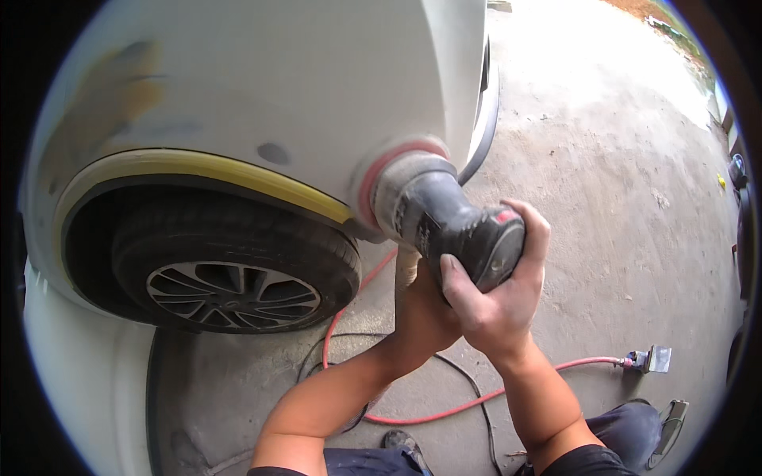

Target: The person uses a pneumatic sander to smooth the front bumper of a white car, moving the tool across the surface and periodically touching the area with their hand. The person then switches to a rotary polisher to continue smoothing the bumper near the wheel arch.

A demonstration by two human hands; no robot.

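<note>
Both hands are on a black and grey power sander [456, 218], whose round pad with a red rim [369, 186] rests against the pale car body panel [317, 87]. My right hand [504, 301] wraps round the rear end of the sander, thumb on the near side and fingers over the far side. Beneath the tool, my left hand [427, 313] grips its underside; most of those fingers are hidden behind the sander. Yellow tape [214, 168] lines the wheel arch just left of the pad. A dark grey spot [273, 153] and a larger sanded patch [119, 99] mark the panel.
Below the arch sits a wheel [234, 293] with a black tyre. A red hose [444, 414] curves across the concrete floor [611, 262] to a metal-ended fitting [655, 359]. A black cable [480, 397] lies near my shoe [401, 441].
</note>
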